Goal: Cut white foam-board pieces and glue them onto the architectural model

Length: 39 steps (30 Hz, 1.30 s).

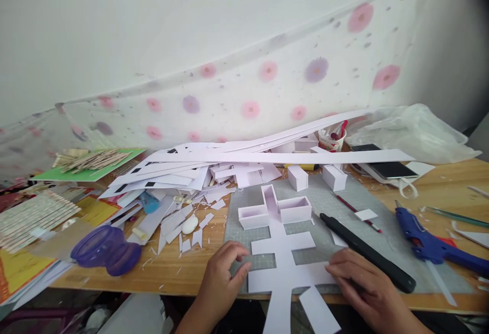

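A white cut-out paper shape [284, 268] with several arms lies on a grey cutting mat [332, 206] at the table's front edge. My left hand [225, 268] curls at its left side, thumb and fingers pinching the paper's edge. My right hand [359, 285] lies on its right arm, fingers pressed flat on the sheet. Small open white paper boxes [294, 209] stand joined at the far end of the shape. A black utility knife [367, 252] lies just beyond my right hand.
A blue glue gun [431, 242] lies at right, a phone [385, 168] and plastic bag behind it. Long white strips and paper scraps [183, 176] pile at centre left. A purple container [107, 250], wooden sticks [91, 160] and coloured sheets lie left.
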Available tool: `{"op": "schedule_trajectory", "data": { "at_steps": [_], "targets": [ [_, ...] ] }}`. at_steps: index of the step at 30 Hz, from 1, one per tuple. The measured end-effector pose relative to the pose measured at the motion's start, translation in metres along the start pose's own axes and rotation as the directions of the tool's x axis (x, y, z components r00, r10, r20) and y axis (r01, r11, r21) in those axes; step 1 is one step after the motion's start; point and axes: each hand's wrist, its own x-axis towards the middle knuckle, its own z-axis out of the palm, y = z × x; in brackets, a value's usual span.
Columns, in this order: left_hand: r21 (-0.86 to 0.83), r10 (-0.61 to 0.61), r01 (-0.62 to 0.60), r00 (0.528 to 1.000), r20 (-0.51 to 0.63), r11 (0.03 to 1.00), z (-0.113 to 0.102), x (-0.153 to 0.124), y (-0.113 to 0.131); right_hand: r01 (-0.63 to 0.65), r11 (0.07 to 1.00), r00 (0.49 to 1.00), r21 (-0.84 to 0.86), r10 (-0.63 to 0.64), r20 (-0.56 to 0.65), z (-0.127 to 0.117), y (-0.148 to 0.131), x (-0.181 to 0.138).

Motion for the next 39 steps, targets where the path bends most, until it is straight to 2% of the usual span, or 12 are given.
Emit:
{"op": "schedule_trajectory", "data": {
  "at_steps": [5, 11, 16, 18, 22, 25, 30, 35, 39],
  "targets": [
    [0.025, 0.021, -0.02, 0.999, -0.039, 0.999, -0.004, 0.012, -0.002, 0.067, 0.998, 0.998, 0.013, -0.067, 0.017, -0.006, -0.006, 0.011],
    [0.119, 0.1, -0.087, 0.989, -0.106, 0.989, -0.023, 0.041, -0.003, 0.131, 0.991, 0.991, -0.02, -0.13, 0.016, -0.004, -0.002, 0.01],
    [0.253, 0.212, -0.164, 0.962, -0.175, 0.954, -0.042, 0.081, -0.012, 0.095, 0.994, 0.995, -0.048, -0.096, -0.026, -0.002, 0.004, 0.005],
    [0.335, 0.221, -0.144, 0.953, -0.207, 0.931, -0.047, 0.101, -0.018, 0.063, 0.998, 0.998, -0.024, -0.063, -0.024, 0.001, 0.007, 0.001],
    [0.39, 0.249, -0.147, 0.942, -0.224, 0.909, -0.051, 0.14, -0.024, 0.015, 1.0, 1.0, 0.026, -0.015, -0.002, 0.006, 0.01, -0.004],
    [0.453, 0.289, -0.185, 0.942, -0.172, 0.872, -0.046, 0.17, -0.016, -0.025, 0.999, 1.0, 0.024, 0.026, -0.012, 0.007, 0.008, -0.004],
    [0.564, 0.326, -0.257, 0.945, -0.022, 0.785, -0.026, 0.22, 0.009, -0.096, 0.995, 0.991, -0.028, 0.093, -0.096, 0.006, 0.005, -0.003],
    [0.63, 0.282, -0.297, 0.951, 0.128, 0.717, -0.002, 0.259, 0.024, -0.122, 0.992, 0.981, -0.035, 0.116, -0.154, 0.005, 0.007, -0.006],
    [0.668, 0.213, -0.305, 0.952, 0.218, 0.679, 0.01, 0.278, 0.027, -0.131, 0.991, 0.979, -0.036, 0.123, -0.164, 0.005, 0.01, -0.008]
  ]
}}
